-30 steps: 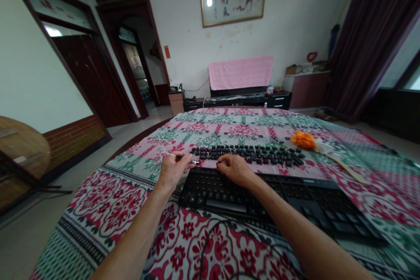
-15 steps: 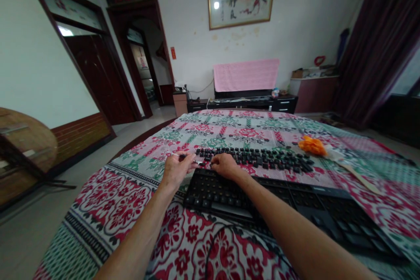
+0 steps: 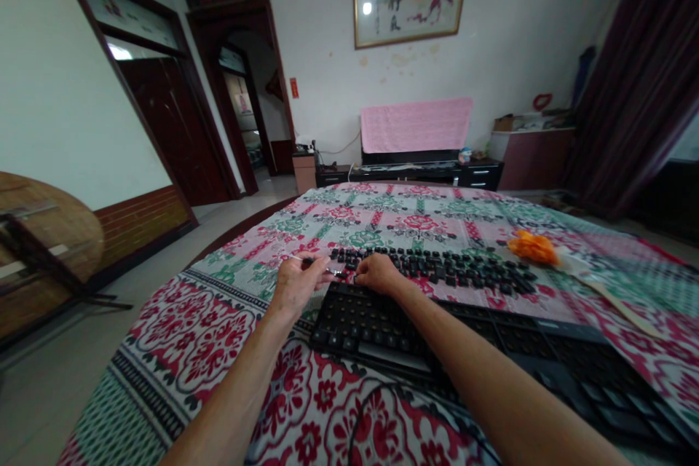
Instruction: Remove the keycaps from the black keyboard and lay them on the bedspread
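Observation:
My left hand [image 3: 299,280] is closed on a slim tool [image 3: 335,273] with a dark grip and a shiny metal end; its exact kind does not show. That metal end points right, towards my right hand [image 3: 378,273], whose fingers are pinched together close by. What they hold is small, dark and mostly hidden. Both hands hover around the upper left corner of a black keyboard [image 3: 376,357]. Much of its upper part has bare key posts, while some keys remain along the bottom rows. Behind the hands lie rows of loose black keycaps [image 3: 453,269].
An orange fluffy duster [image 3: 532,246] with a pale handle [image 3: 622,306] lies to the right on the patterned tablecloth [image 3: 202,335]. A black cable [image 3: 357,415] runs off the keyboard's front. Beyond the table stands a low black cabinet [image 3: 480,173] with a pink cloth [image 3: 418,125] above it.
The view has turned slightly left, so everything sits a little farther right. Both hands keep nearly the same pose by the keyboard's corner, the tool still in the left.

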Available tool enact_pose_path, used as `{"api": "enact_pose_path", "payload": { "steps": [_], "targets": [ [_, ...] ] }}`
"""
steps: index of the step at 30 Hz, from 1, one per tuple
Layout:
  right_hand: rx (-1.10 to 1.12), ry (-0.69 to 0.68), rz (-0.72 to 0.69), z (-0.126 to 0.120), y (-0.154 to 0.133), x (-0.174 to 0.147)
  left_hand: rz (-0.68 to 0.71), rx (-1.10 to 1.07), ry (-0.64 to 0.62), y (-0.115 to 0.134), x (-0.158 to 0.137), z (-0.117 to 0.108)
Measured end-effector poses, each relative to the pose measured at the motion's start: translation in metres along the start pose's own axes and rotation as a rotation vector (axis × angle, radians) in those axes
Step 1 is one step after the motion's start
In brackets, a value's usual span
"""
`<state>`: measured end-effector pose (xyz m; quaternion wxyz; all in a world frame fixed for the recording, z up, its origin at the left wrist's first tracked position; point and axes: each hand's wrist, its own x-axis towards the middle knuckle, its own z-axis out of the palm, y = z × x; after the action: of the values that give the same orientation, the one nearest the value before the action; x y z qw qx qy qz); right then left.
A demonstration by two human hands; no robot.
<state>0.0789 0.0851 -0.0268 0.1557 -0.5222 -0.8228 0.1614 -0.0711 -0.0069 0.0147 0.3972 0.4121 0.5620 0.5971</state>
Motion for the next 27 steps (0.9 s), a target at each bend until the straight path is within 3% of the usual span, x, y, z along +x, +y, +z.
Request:
{"api": "enact_pose_path", "payload": {
  "steps": [11, 27],
  "targets": [
    [-0.017, 0.065, -0.017, 0.011, 0.002, 0.003, 0.021, 0.089, -0.027, -0.003, 0.003, -0.002],
    [-0.005, 0.08, 0.025, 0.007, -0.001, -0.001, 0.05, 0.102, -0.055, -0.012, 0.007, -0.004]
  ]
}}
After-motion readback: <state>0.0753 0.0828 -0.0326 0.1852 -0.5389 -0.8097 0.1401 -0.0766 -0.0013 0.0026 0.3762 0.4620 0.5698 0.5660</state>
